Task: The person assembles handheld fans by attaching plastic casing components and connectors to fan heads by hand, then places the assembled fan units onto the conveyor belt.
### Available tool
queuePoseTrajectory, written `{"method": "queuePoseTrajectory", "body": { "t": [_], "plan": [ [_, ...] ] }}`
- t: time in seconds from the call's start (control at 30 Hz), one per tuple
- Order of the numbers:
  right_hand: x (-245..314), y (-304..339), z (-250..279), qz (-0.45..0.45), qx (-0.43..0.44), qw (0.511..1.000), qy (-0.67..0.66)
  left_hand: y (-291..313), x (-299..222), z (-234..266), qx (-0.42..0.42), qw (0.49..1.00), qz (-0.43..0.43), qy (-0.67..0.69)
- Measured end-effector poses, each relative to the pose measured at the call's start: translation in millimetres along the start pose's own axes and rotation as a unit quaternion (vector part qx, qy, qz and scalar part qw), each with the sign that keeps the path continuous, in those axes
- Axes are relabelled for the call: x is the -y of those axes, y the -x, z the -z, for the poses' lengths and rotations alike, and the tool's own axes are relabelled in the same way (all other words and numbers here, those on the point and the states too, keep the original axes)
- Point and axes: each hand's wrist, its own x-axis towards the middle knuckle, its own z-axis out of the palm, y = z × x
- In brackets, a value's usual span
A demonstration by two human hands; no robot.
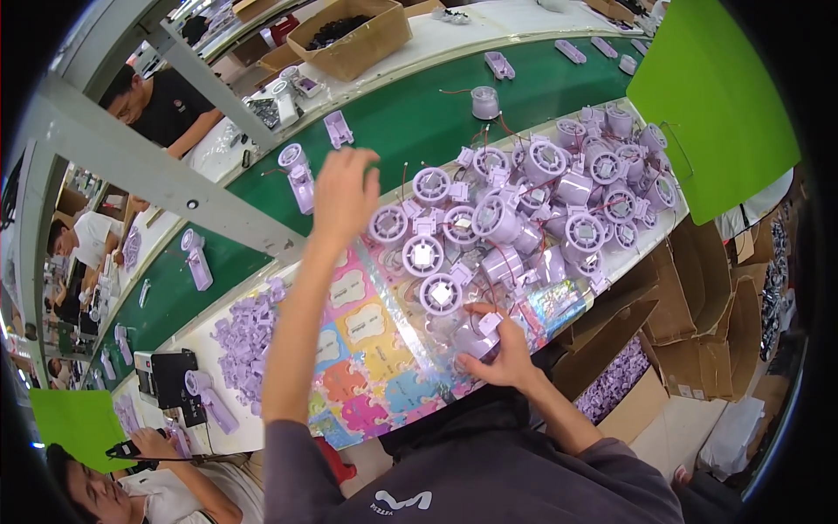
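My right hand [506, 354] is closed around a lilac round fan housing [476, 341] at the front edge of the table. My left hand [346, 188] reaches out over the edge of the green conveyor belt [410, 113], its fingers partly spread with nothing visible in them. Just beyond its fingertips lies a lilac trough-shaped handle part [338, 129]. To its left on the belt is a lilac fan body with a handle [298, 179]. Many lilac fan housings [423, 255], several with red wires, are heaped to the right of that hand.
Small lilac parts [244, 341] are piled left of my forearm. A colourful puzzle-pattern mat [367, 367] covers the table. Green panels [716, 105] stand at right and lower left; a grey metal post [209, 205] crosses the left. Cardboard boxes [690, 306] stand at right. Co-workers sit along the left.
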Motion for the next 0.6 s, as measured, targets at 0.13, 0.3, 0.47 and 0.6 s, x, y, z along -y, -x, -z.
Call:
{"method": "queuePoseTrajectory", "body": {
  "t": [0.13,0.3,0.47,0.6],
  "plan": [
    [4,-7,5,-0.029,0.014,0.999,-0.034,-45,109,-38,0.094,0.963,-0.050,-0.248],
    [-2,-10,12,-0.031,0.019,0.997,-0.067,-63,177,-81,0.121,0.918,-0.059,-0.372],
    [-7,-8,16,-0.037,0.031,0.995,-0.092,-66,183,-105,0.122,0.915,-0.065,-0.379],
    [-4,-11,13,-0.018,0.022,0.997,-0.073,-70,162,-83,0.102,0.927,-0.103,-0.345]
  ]
}}
